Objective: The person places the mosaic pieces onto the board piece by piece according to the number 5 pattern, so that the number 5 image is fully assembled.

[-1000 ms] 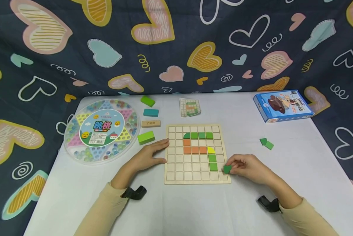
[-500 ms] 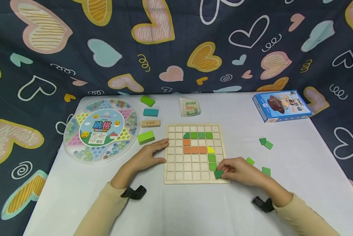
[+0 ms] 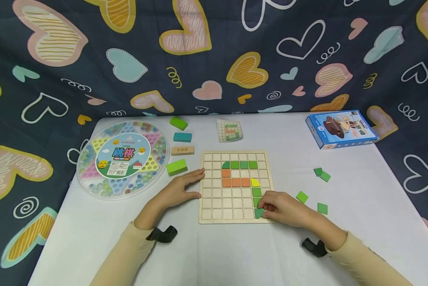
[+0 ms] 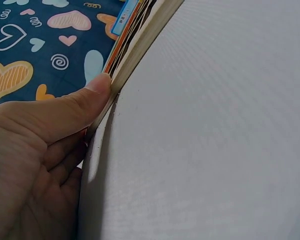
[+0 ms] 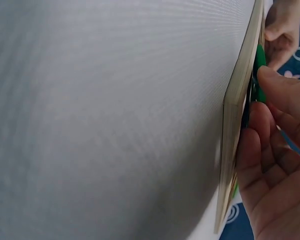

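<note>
While both hands sit at the grid board (image 3: 232, 186):
Loose green tiles: 4 on table (image 3: 360, 206), right of board.
R hand (image 3: 283, 207): fingers pinch dark green tile (image 3: 259, 213), rounded corner, at board's bottom-right cell.
L hand (image 3: 180, 190): fingers straight, resting vs board's left edge.
Blocks: 4 at upper left.

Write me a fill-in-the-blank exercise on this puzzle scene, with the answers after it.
1. The right hand pinches a green piece at the grid board's bottom ____ corner.
2. The left hand rests against the board's ____ edge.
3. The row of three pieces in the board's middle is ____ in colour.
4. The box at the table's far right is mostly ____.

Missing words: right; left; orange; blue
</note>
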Motion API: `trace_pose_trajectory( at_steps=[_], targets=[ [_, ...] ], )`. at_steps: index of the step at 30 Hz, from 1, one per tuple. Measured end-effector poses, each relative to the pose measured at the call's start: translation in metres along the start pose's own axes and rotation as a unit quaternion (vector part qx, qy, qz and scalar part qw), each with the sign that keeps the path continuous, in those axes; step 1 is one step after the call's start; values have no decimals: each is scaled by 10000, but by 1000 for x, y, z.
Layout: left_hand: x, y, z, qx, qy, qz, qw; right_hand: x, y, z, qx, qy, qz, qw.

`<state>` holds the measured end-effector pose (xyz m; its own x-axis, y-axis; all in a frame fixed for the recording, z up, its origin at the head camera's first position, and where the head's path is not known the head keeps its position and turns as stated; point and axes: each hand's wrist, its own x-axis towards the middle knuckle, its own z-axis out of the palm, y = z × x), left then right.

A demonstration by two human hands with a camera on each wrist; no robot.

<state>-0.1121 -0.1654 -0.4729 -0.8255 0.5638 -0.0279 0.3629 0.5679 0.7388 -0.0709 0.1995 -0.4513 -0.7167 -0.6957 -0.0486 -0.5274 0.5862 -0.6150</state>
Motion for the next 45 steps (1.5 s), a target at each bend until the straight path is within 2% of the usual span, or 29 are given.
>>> trace_pose_trajectory(
  at_steps=[6, 15, 22, 30, 37, 45],
  targets=[
    [0, 0, 1, 10, -30, -35, 10000, -2, 1, 1, 73, 76, 79, 9999],
    [0, 1, 0, 24, -17, -7, 10000, -21, 0, -11, 487, 538, 455, 9963],
    [0, 1, -1, 38, 56, 62, 10000, -42, 7, -28, 330, 965, 1073, 9890],
    [-1, 2, -3, 42, 42, 35, 10000, -68, 24, -43, -135, 1426, 1342, 9806],
    [0, 2, -3, 48, 24, 23, 10000, -75, 43, -51, -278, 1208, 1665, 9782],
    [0, 2, -1, 17, -13, 28, 10000, -66, 59, -52, -494, 746, 1549, 9839]
  ],
)
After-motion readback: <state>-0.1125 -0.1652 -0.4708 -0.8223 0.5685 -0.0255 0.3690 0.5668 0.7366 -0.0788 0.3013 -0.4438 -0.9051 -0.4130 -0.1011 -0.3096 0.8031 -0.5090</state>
